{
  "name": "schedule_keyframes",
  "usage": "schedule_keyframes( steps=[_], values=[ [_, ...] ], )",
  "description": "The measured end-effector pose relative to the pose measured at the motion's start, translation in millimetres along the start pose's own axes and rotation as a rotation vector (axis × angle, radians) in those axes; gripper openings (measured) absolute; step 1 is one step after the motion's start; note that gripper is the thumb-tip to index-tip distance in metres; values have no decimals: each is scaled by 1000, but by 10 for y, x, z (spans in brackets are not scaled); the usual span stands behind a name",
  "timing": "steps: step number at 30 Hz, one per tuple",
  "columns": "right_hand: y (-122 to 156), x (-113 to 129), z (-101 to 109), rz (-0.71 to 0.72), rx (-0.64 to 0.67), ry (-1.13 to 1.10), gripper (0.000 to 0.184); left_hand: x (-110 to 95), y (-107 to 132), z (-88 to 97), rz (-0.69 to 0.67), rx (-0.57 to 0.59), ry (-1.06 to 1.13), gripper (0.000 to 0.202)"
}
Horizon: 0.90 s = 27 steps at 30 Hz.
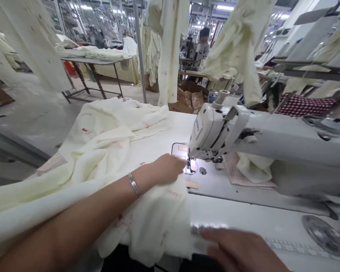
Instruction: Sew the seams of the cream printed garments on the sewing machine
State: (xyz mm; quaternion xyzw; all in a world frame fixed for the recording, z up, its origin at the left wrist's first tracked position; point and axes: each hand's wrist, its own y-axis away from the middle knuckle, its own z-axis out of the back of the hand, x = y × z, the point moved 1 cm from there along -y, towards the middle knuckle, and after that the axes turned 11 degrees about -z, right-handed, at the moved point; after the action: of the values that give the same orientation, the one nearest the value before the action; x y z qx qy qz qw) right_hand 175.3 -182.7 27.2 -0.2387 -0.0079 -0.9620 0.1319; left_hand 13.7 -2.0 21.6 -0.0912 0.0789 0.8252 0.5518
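My left hand (170,168), with a silver bracelet at the wrist, is closed on the edge of a cream printed fabric (158,223), its fingertips close beside the presser foot (189,164). The fabric spreads over the table to the left and hangs over the front edge. A white sewing machine (252,128) stands on the right, its needle area lit. Low in the view, my right hand (240,245) is blurred, its fingers stretched out and apart near the fabric's right edge. Nothing shows in it. Under it a measuring strip (289,245) runs along the table.
A folded pink checked cloth (235,172) lies under the machine arm. A round metal disc (325,234) sits at the right. Cream garments (168,53) hang ahead, and a table (102,59) with stacked pieces stands behind. A person (202,47) sits at another machine farther back.
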Motion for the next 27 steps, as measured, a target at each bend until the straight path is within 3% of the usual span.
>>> schedule_keyframes(
  steps=[4,7,9,11,13,16,22,27],
  values=[
    [-511,-35,-66,23,-18,306,28,12,19,179,81,-59,-6,3],
    [-730,-61,-209,39,13,347,26,-124,122,296,229,-217,-87,15],
    [-731,-94,-257,57,12,331,26,-297,246,231,218,-344,-119,16],
    [-673,-130,-262,83,4,311,25,-465,381,44,119,-401,-132,19],
    [-620,-158,-240,112,-17,294,22,-547,485,-181,50,-371,-143,24],
    [-621,-186,-200,134,-38,309,20,-474,528,-387,28,-280,-130,41],
    [-756,-295,-165,169,-98,375,24,-174,335,-279,-49,-223,-91,48],
    [-809,-419,-67,171,-154,407,26,-206,316,-251,-69,-214,-95,44]
  ],
)
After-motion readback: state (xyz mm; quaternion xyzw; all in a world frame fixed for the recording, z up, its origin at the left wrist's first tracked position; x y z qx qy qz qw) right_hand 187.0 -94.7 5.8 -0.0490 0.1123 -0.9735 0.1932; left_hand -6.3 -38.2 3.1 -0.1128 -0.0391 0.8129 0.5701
